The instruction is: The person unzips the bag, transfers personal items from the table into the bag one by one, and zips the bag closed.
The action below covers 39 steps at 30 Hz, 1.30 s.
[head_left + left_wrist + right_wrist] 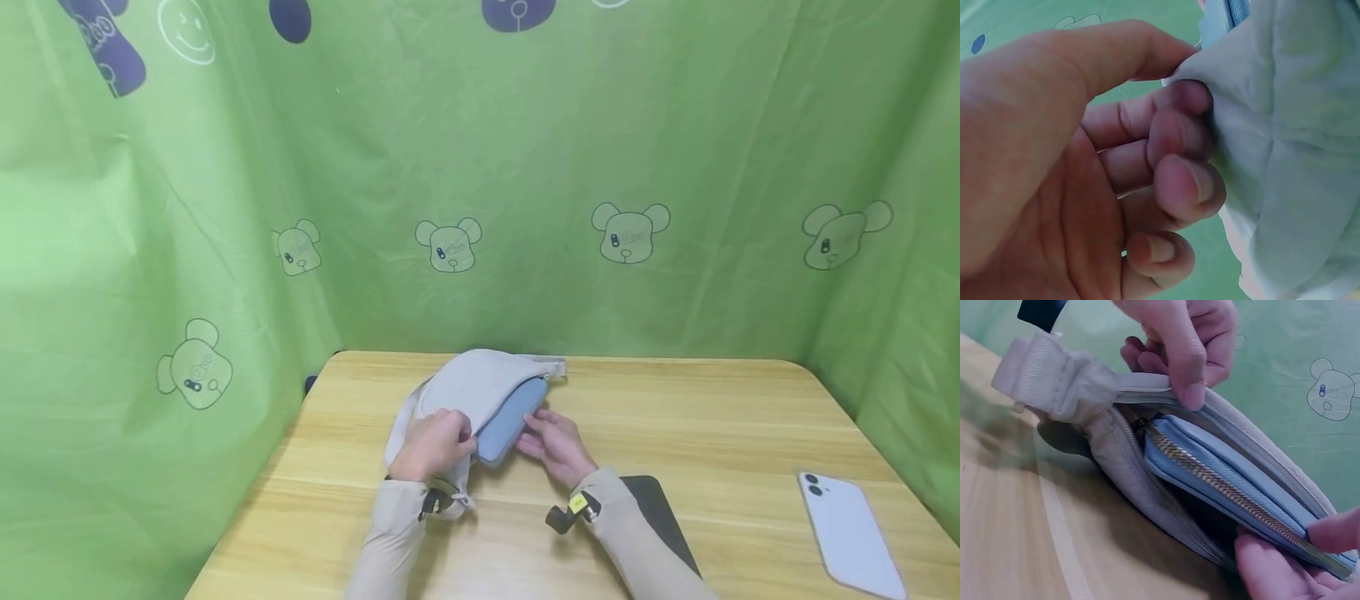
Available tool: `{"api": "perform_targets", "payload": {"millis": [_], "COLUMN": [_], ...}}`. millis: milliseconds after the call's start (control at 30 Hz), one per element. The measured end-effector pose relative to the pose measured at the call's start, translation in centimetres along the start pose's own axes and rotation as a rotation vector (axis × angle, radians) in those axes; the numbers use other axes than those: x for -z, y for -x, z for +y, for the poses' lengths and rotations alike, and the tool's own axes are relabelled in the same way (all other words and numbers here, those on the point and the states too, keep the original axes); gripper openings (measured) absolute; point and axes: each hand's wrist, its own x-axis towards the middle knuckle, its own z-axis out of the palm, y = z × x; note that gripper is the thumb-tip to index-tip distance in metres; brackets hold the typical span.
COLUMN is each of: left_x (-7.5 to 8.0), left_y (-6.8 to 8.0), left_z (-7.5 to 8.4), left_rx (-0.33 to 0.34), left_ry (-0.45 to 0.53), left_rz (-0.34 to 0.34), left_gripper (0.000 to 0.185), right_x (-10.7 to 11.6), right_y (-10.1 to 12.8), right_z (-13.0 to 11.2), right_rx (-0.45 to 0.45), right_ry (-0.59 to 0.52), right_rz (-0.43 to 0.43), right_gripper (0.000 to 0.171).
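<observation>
A light grey sling bag (480,383) lies on the wooden table (712,417) with its zip mouth open. A blue zippered pouch (512,421) sits partly inside that mouth. My left hand (435,443) pinches the bag's upper edge near its left end; in the left wrist view its fingers (1172,131) curl on the grey fabric (1297,156). My right hand (557,446) holds the pouch's outer end. In the right wrist view the left hand (1185,337) lifts the bag's rim (1116,462), and the right hand (1285,565) pinches the blue pouch (1222,469) by its zip.
A white phone (851,533) lies face down at the table's right front. A dark grey flat pad (660,517) sits under my right forearm. Green printed curtains (525,167) close in the table on the left, back and right.
</observation>
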Motion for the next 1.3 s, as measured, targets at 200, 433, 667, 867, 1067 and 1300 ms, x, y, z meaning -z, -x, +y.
{"api": "perform_targets", "payload": {"millis": [200, 433, 667, 867, 1067, 1300], "left_x": [-0.4, -1.0, -1.5, -1.4, -1.3, -1.5], "left_y": [-0.1, -0.2, -0.8, -0.8, -0.9, -0.9], "left_z": [-0.2, 0.0, 0.3, 0.5, 0.8, 1.0], "left_rx": [0.007, -0.003, -0.057, -0.095, -0.136, -0.154], "left_ry": [0.022, 0.027, -0.028, -0.054, -0.073, -0.064], "left_rz": [0.014, 0.065, 0.073, 0.055, 0.050, 0.042], "left_gripper": [0.019, 0.031, 0.017, 0.023, 0.022, 0.015], "right_x": [0.0, 0.0, -0.1, -0.3, -0.4, -0.7], "right_y": [0.1, 0.4, 0.4, 0.6, 0.5, 0.7], "right_z": [-0.1, 0.3, 0.6, 0.6, 0.5, 0.5], "right_rx": [-0.038, -0.059, -0.052, -0.039, -0.038, -0.024], "right_ry": [0.027, -0.031, -0.061, -0.072, -0.081, -0.052], "right_rz": [-0.002, -0.080, -0.075, -0.083, -0.089, -0.076], "right_gripper": [0.061, 0.067, 0.067, 0.067, 0.067, 0.064]}}
